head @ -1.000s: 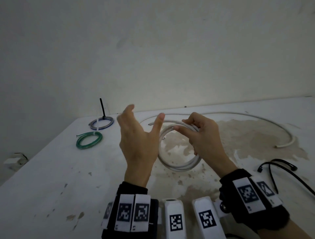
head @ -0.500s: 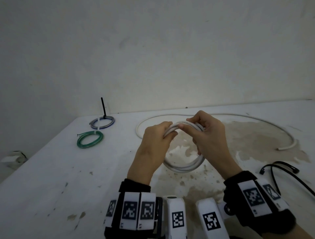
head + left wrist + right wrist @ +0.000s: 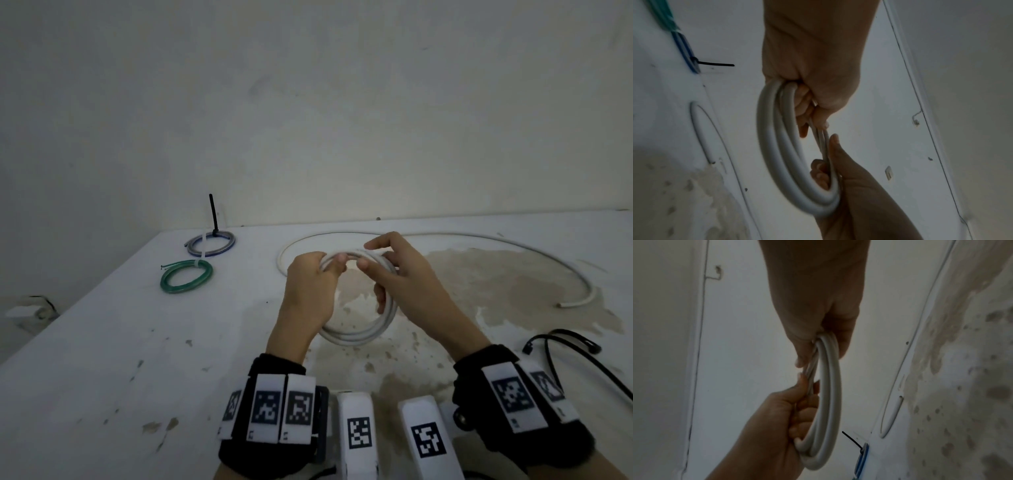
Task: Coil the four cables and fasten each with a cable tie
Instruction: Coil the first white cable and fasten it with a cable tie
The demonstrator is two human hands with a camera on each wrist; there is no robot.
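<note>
Where the left hand (image 3: 310,287) hung open a second ago, it now grips the white cable coil (image 3: 359,337) at ten o'clock; the right hand (image 3: 404,279) grips at two o'clock above the table (image 3: 102,359). Another loop is likely captured; loose cable remains.

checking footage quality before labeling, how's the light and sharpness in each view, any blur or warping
Head view: dim, flat light with no hard shadows or glare; wide-angle bend at the table edges; green coil fairly sharp. Left wrist view: dark, soft; white cable smeared, left hand underlit. Right wrist view: the same murk, right hand in shadow, background lines curved.
</note>
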